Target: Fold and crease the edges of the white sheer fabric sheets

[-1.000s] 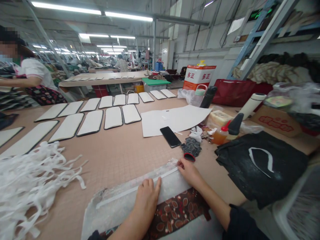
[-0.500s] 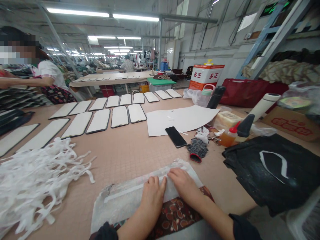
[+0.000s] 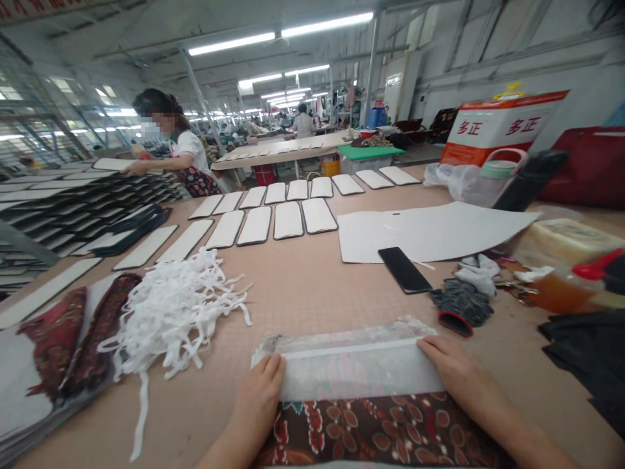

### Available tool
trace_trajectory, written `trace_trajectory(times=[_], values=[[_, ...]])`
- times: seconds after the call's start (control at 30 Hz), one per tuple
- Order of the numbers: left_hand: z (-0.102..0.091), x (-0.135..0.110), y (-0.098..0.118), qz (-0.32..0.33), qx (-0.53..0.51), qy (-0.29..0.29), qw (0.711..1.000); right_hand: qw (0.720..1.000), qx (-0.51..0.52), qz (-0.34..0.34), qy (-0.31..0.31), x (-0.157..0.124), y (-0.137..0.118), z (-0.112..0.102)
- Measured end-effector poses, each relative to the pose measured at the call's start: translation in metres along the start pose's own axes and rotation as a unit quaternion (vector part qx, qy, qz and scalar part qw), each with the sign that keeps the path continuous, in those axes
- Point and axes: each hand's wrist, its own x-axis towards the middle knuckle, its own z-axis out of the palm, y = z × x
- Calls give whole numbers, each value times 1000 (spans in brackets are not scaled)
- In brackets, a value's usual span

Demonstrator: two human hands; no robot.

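The left hand (image 3: 256, 407) and right hand (image 3: 461, 371) lie flat on either end of a translucent padded panel (image 3: 351, 371), which sits at the near side of the tabletop (image 3: 303, 293), just beyond a brown floral fabric (image 3: 381, 430). Both grips are released, palms down and fingers spread, pressing on the panel without grasping it. A white strip (image 3: 351, 347) runs straight along the panel's far side, and its whole visible length already lies in place. Farther up the tabletop, rows of white, dark-edged panels (image 3: 288, 220) lie side by side, looking finished, while a loose heap of white tape strips (image 3: 170, 312) to the left shows plenty of material unused. Floral fabric pieces (image 3: 53, 342) lie beyond the heap, near a stack of dark-backed panels (image 3: 92, 212). A co-worker's hand (image 3: 131, 168) rests on a pale panel across the stack, and a black phone (image 3: 404, 270) lies near a grey work glove (image 3: 461, 303)
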Motion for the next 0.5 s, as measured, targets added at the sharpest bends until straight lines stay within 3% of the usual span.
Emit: trace_trajectory(times=[0.13, 0.27, 0.37, 0.5], values=[[-25, 14, 1, -23, -47, -45, 998, 996, 69, 42, -28, 13, 7, -6], [-55, 48, 14, -3, -36, -80, 996, 990, 68, 111, -60, 26, 13, -15], [-65, 81, 45, 69, -76, -61, 993, 983, 26, 155, -90, 32, 13, -16], [-64, 123, 108, 162, -134, -31, 977, 981, 2, 166, -98, 31, 6, -20]])
